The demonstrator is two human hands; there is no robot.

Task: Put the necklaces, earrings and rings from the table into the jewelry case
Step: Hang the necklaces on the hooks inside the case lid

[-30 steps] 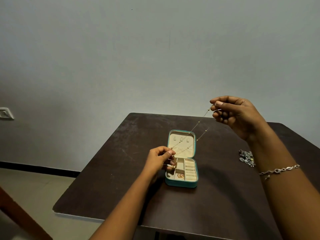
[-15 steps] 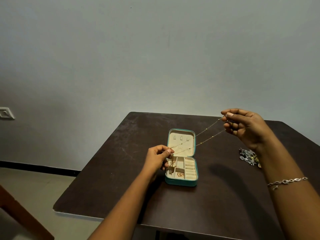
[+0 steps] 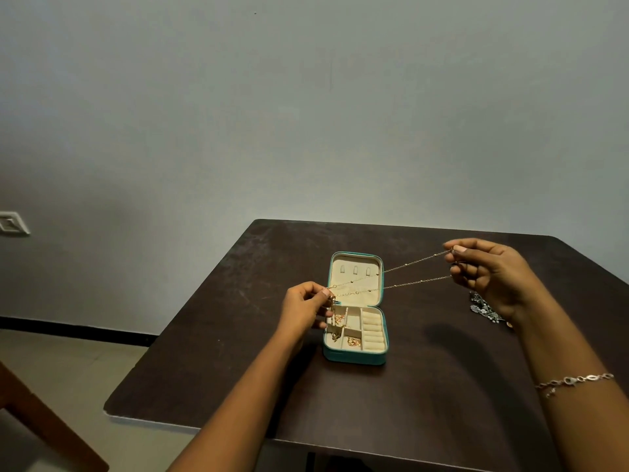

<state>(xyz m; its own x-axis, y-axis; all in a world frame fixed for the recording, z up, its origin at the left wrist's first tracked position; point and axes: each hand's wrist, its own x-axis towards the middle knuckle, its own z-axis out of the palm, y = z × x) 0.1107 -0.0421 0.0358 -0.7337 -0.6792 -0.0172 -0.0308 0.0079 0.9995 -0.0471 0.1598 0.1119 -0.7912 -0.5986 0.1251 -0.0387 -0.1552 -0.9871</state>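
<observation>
A teal jewelry case (image 3: pixel 354 358) lies open on the dark table (image 3: pixel 238 352), cream inside, its lid flat behind it. A thin gold beaded necklace (image 3: pixel 415 273) is stretched in two strands above the lid. My left hand (image 3: pixel 304 310) pinches one end at the case's left edge, where more gold chain hangs into a left compartment. My right hand (image 3: pixel 490 274) pinches the other end, raised to the right of the case. Small gold rings (image 3: pixel 354 342) lie in a front compartment.
A heap of silver jewelry (image 3: pixel 483 308) lies on the table to the right, partly behind my right wrist. A silver bracelet (image 3: pixel 575 381) is on my right forearm. A wooden chair (image 3: pixel 41 424) stands at lower left, off the table's edge.
My right hand has dropped lower and moved right, pulling the necklace flatter over the lid. My left hand stays at the case's left edge.
</observation>
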